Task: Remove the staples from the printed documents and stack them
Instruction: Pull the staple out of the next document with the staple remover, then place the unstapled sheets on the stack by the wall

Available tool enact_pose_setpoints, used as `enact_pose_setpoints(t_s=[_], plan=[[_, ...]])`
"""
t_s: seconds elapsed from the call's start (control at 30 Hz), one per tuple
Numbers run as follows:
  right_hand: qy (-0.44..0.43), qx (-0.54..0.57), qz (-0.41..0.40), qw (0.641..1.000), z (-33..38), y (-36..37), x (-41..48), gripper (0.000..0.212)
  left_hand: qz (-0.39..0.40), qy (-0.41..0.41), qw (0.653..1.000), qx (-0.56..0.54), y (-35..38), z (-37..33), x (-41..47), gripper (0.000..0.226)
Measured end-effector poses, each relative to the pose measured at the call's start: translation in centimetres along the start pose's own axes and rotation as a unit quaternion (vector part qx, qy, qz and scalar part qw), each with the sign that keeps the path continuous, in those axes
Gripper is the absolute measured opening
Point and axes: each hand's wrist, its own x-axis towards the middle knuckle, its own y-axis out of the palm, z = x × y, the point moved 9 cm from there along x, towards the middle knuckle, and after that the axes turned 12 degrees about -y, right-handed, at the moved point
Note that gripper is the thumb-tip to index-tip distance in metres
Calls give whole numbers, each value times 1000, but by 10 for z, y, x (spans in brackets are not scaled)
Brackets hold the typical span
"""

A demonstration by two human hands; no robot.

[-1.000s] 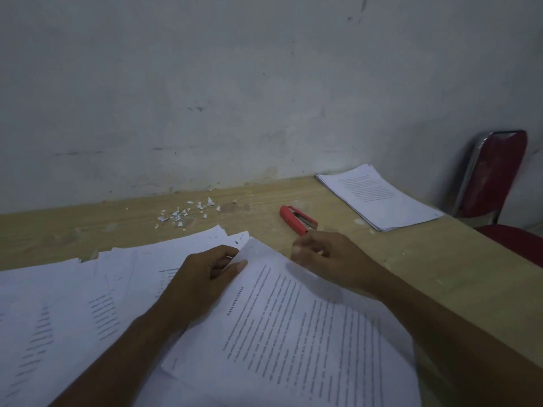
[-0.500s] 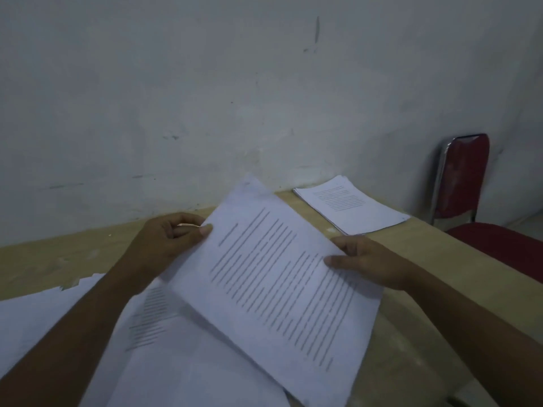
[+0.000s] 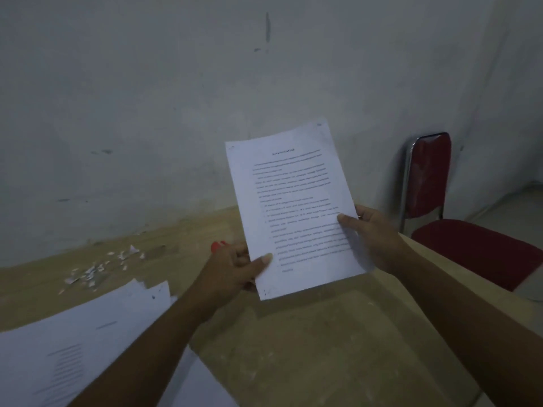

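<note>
Items counted:

- White printed document with lines of text (image 3: pixel 291 201): one.
- Hands: two, one left hand (image 3: pixel 232 274) and one right hand (image 3: pixel 373 236).
- Pale wooden bench (image 3: pixel 308 348): one.
- Red padded chair with a metal frame (image 3: pixel 458 230): one.
- Small red object (image 3: pixel 218 246), largely hidden: one.
- Loose white printed sheets (image 3: pixel 73 342): overlapping, number indeterminable.
- Small white paper scraps (image 3: pixel 97 271): many, too small to count.

Plain clerical office or back room, sparsely furnished. Evidence: bare, scuffed grey plastered wall (image 3: pixel 147 98); pale wooden tabletop (image 3: pixel 308 348) set against it; red padded chair with chrome tube frame (image 3: pixel 430 177) at the tabletop's right end. Paperwork present: white printed document (image 3: pixel 291 201) held up, loose white printed sheets (image 3: pixel 58 348) and small torn white paper scraps (image 3: pixel 94 273) lying on the tabletop.
</note>
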Motion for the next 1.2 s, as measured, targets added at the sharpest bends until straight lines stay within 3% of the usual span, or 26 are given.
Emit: enact_pose_setpoints(t_s=[0.17, 0.4, 0.5, 0.63, 0.8, 1.07, 1.13, 1.2], plan=[[12, -89, -30, 996, -22, -42, 48, 14, -36, 8, 999, 21, 36, -3, 44, 21], [41, -217, -12, 975, -54, -76, 120, 18, -102, -18, 992, 69, 66, 1, 114, 25], [34, -274, 6, 961, -67, -78, 145, 18, -127, -40, 986, 98, 74, 7, 139, 29], [10, -349, 49, 936, -82, -72, 169, 17, -140, -51, 984, 100, 83, 18, 160, 18], [24, -383, 68, 921, -102, -68, 183, 27, -173, -28, 969, 174, 90, 24, 167, 40], [12, -489, 105, 866, -129, -53, 188, 31, -186, -50, 963, 188, 87, 21, 167, 21], [17, -525, 104, 844, -134, -55, 187, 39, -181, -48, 961, 203, 89, 19, 166, 30], [18, -553, 97, 827, -134, -57, 185, 44, -173, -51, 959, 218, 90, 17, 164, 52]])
